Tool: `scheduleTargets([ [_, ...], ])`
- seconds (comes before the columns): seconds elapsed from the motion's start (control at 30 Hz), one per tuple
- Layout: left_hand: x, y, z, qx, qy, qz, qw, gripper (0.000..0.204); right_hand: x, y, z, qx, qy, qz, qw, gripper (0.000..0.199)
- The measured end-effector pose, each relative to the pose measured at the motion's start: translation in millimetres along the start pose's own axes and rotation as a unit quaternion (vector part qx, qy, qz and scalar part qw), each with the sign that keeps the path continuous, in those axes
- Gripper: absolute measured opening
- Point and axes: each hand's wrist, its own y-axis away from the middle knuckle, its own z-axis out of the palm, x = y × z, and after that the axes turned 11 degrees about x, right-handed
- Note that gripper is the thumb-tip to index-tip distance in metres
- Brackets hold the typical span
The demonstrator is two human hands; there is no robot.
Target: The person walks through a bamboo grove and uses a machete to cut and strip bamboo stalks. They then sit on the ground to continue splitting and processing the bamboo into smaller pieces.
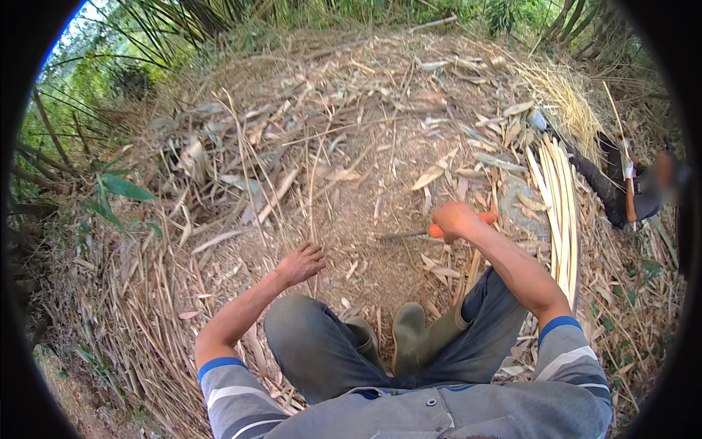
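My right hand point(455, 220) is closed round the orange handle of a knife point(486, 218). Its narrow dark blade points left, low over the littered ground. To the left, in front of my knee, my left hand point(301, 264) hangs with its fingers loosely bent and a little apart; I see nothing held in it. A thin dry stalk point(313, 194) runs up the ground from just beyond these fingers, and whether they touch it I cannot tell. Beside my right arm lies a bundle of long pale split strips point(561, 208).
Dry leaves and chips point(387, 168) cover the ground. Thin stalks point(157, 314) are heaped at the left. Another person point(636, 186) is at the far right, near a pile of yellowish straw-like strands point(567, 91). Green bamboo point(212, 22) grows behind. My boots point(411, 333) are close below my hands.
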Motion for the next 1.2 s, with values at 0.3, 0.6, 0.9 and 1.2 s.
scheduleTargets([
  [0.3, -93, -49, -231, 0.693, 0.236, -0.087, 0.675, 0.015, 10, -5, -7, -0.04, 0.021, -0.018, 0.999, 0.038],
  [0.6, -9, 55, -393, 0.885, 0.212, -0.192, 0.366, 0.055, 59, 103, -83, 0.024, -0.372, -0.068, 0.926, 0.044],
  [0.9, 12, 58, -421, 0.845, 0.277, -0.144, 0.434, 0.055, -14, 139, -205, 0.609, -0.479, -0.167, 0.609, 0.045],
  [1.2, 28, 53, -473, 0.811, -0.02, -0.187, 0.554, 0.048, -116, 75, -231, 0.576, -0.566, -0.114, 0.579, 0.032],
])
